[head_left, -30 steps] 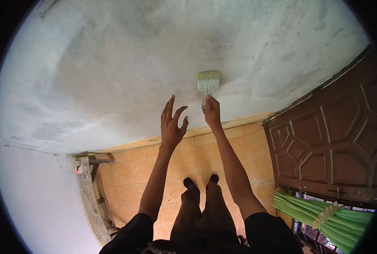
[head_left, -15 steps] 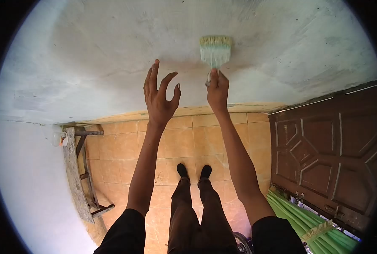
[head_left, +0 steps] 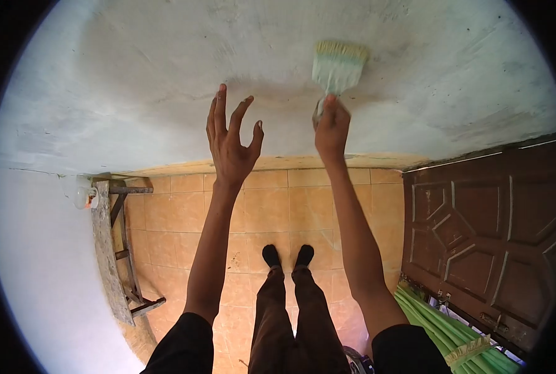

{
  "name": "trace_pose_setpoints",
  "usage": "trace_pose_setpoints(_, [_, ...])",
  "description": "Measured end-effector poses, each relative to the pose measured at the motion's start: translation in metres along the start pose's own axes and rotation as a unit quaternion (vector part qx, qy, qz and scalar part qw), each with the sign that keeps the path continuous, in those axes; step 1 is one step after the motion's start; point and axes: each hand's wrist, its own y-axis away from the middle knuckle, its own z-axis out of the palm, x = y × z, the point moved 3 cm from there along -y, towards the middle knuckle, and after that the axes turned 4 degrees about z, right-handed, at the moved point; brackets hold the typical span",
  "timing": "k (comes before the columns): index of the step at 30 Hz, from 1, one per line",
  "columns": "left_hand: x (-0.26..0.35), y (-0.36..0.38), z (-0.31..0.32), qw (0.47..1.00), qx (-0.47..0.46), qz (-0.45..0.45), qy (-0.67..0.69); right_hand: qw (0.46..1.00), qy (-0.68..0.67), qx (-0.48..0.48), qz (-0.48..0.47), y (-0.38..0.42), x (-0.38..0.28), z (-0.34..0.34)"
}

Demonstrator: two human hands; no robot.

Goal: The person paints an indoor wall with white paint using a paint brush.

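My right hand (head_left: 333,129) is closed around the handle of a wide paintbrush (head_left: 338,70). The brush has pale yellowish bristles pointing up and a body smeared with whitish-green paint. Behind it is the wall (head_left: 165,56), patchy grey-white with stains and small dark specks; the brush overlaps it in this view. To the left, my left hand (head_left: 233,140) is raised before the same wall with fingers spread and nothing in them.
A worn wooden bench (head_left: 111,249) stands along the left wall, with a clear plastic container (head_left: 86,197) at its far end. A brown panelled door (head_left: 483,218) is on the right, above a green curtain (head_left: 434,321). Orange tiles (head_left: 265,209) cover the floor.
My right hand has moved the paintbrush to the right and slightly up across the wall. My left hand has shifted a little to the left, still spread.
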Motion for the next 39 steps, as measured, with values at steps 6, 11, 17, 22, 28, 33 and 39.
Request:
trace_pose_setpoints(6, [0.008,-0.010,-0.008,1.000,-0.004,-0.004,0.009,0.983,-0.047,-0.022,0.178,0.052,-0.008,-0.016])
trace_pose_setpoints(11, [0.015,-0.021,-0.008,1.000,-0.002,-0.004,0.014,0.995,-0.028,-0.012,0.092,-0.013,-0.058,-0.009])
trace_pose_setpoints(17, [0.029,-0.023,-0.008,0.999,-0.003,0.018,0.028,0.974,-0.014,-0.031,0.224,0.050,0.005,-0.037])
trace_pose_setpoints(22, [0.034,-0.021,-0.007,0.999,-0.022,0.010,0.038,0.988,-0.018,-0.007,0.154,0.019,-0.068,-0.028])
trace_pose_setpoints(28, [0.035,-0.019,-0.008,0.998,-0.018,0.003,0.053,0.984,0.007,0.017,0.179,0.037,-0.008,-0.035])
trace_pose_setpoints(33, [0.033,-0.012,-0.016,0.999,-0.033,0.008,0.041,0.984,0.016,0.018,0.178,0.031,-0.060,-0.038])
trace_pose_setpoints(39, [0.044,-0.011,-0.010,0.997,-0.043,-0.016,0.064,0.982,0.046,0.018,0.183,0.022,-0.033,-0.040])
